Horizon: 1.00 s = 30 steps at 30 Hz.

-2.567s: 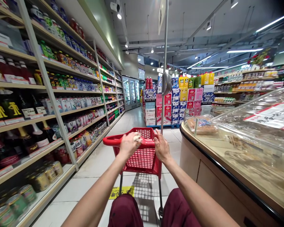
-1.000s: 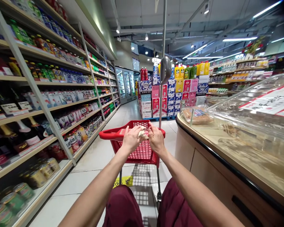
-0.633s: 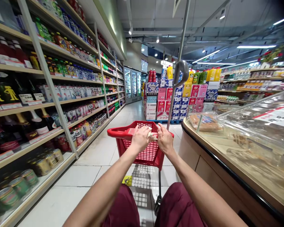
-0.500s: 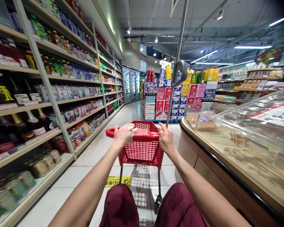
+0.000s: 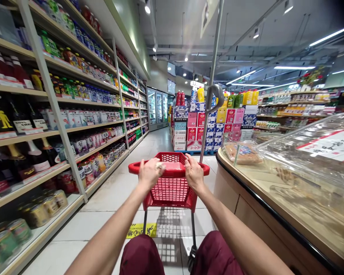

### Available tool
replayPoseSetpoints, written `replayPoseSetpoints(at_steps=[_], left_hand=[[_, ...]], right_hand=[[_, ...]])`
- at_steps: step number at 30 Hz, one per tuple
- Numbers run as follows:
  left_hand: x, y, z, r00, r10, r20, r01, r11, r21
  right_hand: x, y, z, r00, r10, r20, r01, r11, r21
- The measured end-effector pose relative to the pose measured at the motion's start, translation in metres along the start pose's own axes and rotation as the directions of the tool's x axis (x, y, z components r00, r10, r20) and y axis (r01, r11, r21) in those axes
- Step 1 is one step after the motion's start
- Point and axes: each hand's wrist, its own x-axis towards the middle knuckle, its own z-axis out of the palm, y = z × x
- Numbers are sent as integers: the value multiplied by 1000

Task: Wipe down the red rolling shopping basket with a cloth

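A red plastic shopping cart (image 5: 170, 190) stands in front of my knees. My left hand (image 5: 149, 172) is closed over the left part of its handle, with the thumb on the outer side. A small pale thing shows by the left fingers, too blurred to name. On the right part of the handle my right hand (image 5: 194, 172) is closed too, with the fingers wrapped over the bar. The mesh basket lies beyond the handle. Its contents cannot be made out.
Drink shelves (image 5: 91, 128) line the left side. A glass-covered counter (image 5: 272, 183) borders the right, beside a grey pole with a hook (image 5: 213, 97). Stacked drink cartons (image 5: 196, 130) stand ahead. A yellow floor sign (image 5: 141, 230) lies under the cart's left side.
My right hand has shifted left along the handle. The cart and hands sit lower in view as the camera tilts up slightly. The left hand stays at the handle.
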Motion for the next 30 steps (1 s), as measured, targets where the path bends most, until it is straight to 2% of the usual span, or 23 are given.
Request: replayPoseSetpoints(at_steps=[2,3,4,7,8,9,11,13,14,15,17,18,19,20,22,23,24,25,26,28,29,30], left_hand=[[-3,11,5,985,173,-4,-173,984,-32],[-4,15,6,974,227,-5,-227,973,-40],[-5,16,7,974,227,-8,-227,973,-40],[-5,13,4,999,0,-45,-1,1000,-18],[-4,14,4,997,-56,-54,55,998,-13],[-3,16,5,997,-60,-54,60,998,-11],[-2,24,8,996,87,-21,-87,996,-16],[-1,29,11,967,255,13,-255,966,-33],[-1,28,11,961,275,17,-274,961,-38],[0,25,10,971,238,12,-237,971,-38],[0,14,7,999,51,-8,-51,998,-27],[0,10,6,999,-40,-20,39,999,-23],[0,8,5,996,-81,-25,81,996,-23],[-1,10,6,998,-62,-23,61,998,-27],[-2,18,10,993,122,-1,-122,991,-49],[-2,23,11,976,218,8,-217,974,-62],[-2,25,12,961,275,12,-273,959,-72],[-2,26,12,961,275,7,-274,959,-76],[-2,24,12,976,216,-7,-216,974,-73],[-1,20,10,999,22,-44,-25,998,-62],[-1,20,9,998,-35,-55,32,998,-58],[-1,23,10,998,-36,-55,33,998,-58]], right_hand=[[-1,0,1,1000,-25,-5,25,1000,-5],[-1,0,1,999,-44,-7,44,999,9],[-2,1,1,998,-62,-9,62,998,27],[-2,1,-1,997,-72,-5,72,996,56],[-2,0,0,998,-59,-4,59,997,47],[-2,0,0,999,-45,-4,45,998,37],[-3,-2,2,1000,-31,-6,31,999,28],[-3,-1,3,999,-45,-4,45,998,49],[-4,0,2,998,-57,0,57,996,63],[-4,1,2,998,-70,4,69,995,77],[-4,3,1,997,-77,0,77,993,93],[-4,3,0,998,-68,-10,69,993,93],[-3,2,0,998,-52,-24,54,995,86],[-3,2,0,999,-35,-39,38,997,73],[-4,1,0,998,-18,-55,20,999,47],[-4,1,-1,998,-24,-55,27,999,45],[-4,2,-2,998,-38,-53,41,998,53],[-5,3,-3,997,-56,-49,59,996,68],[-5,3,-5,996,-73,-45,76,994,83],[-6,4,-6,995,-81,-49,86,992,93],[-7,4,-6,996,-72,-53,77,993,85],[-8,4,-6,997,-58,-57,62,995,74]])
